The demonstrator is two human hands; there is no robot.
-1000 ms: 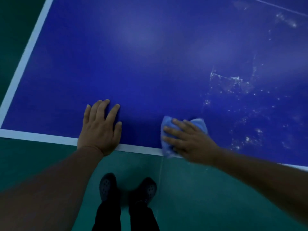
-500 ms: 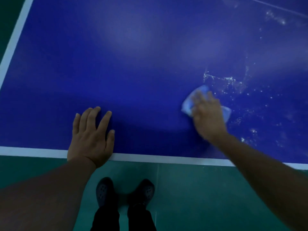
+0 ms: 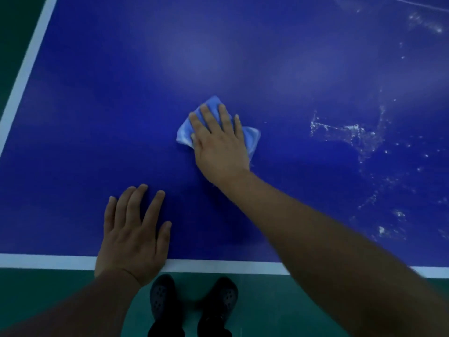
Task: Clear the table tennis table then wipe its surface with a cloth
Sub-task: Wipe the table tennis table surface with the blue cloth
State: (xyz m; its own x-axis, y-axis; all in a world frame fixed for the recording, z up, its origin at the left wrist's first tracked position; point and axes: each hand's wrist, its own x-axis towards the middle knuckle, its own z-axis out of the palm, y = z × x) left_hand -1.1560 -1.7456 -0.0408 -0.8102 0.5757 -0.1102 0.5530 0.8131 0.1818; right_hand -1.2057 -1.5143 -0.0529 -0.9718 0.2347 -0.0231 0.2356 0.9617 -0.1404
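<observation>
The blue table tennis table (image 3: pixel 102 98) fills the view, with white lines along its near and left edges. A folded light-blue cloth (image 3: pixel 184 132) lies near the middle of the surface. My right hand (image 3: pixel 220 144) presses flat on the cloth with straight fingers, and the cloth shows around the fingertips and to the right. My left hand (image 3: pixel 133 234) rests flat on the table by the near white line, fingers spread, holding nothing.
White wet-looking smears and specks (image 3: pixel 349 132) cover the table's right side, from top right down to the near edge. Green floor (image 3: pixel 279 307) lies below the table edge, where my dark shoes (image 3: pixel 162 297) stand.
My right hand has swept the cloth from the near edge out to the right by the smears, then back left to the table's middle. My left hand stays planted.
</observation>
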